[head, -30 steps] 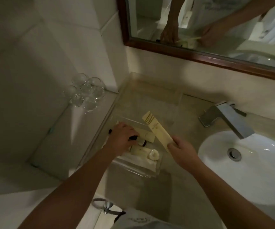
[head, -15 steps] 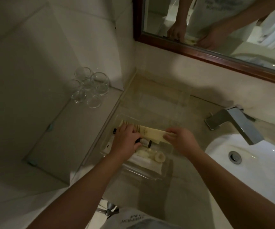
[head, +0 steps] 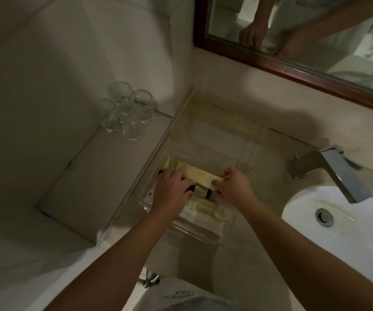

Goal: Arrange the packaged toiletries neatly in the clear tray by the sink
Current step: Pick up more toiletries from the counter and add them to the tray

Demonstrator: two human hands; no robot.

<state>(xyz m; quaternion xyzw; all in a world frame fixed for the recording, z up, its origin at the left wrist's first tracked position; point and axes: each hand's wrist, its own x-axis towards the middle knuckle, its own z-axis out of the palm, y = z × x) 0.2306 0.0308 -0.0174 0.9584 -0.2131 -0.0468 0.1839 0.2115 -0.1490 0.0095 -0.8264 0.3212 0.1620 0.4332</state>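
Note:
A clear tray (head: 203, 234) stands on the beige counter left of the sink. A long cream packet (head: 194, 175) lies flat across the tray's far side. My right hand (head: 232, 187) pinches its right end. My left hand (head: 172, 191) rests curled over the items in the tray's left part, beside the packet's near edge; whether it grips anything is hidden. A small dark-capped bottle (head: 200, 190) lies between my hands. Nearer me lie a cream tube (head: 201, 206) and a round white piece (head: 221, 213) on flat white packets (head: 203, 221).
Several upturned glasses (head: 127, 111) stand on a lower ledge at the left. A metal tap (head: 333, 171) overhangs the white basin (head: 349, 221) on the right. A wood-framed mirror (head: 293, 70) hangs above. A second clear tray (head: 250, 135) sits behind the first.
My right hand has brought the cream packet down from a raised, slanted hold and laid it flat across the tray. My left hand stayed over the items in the tray.

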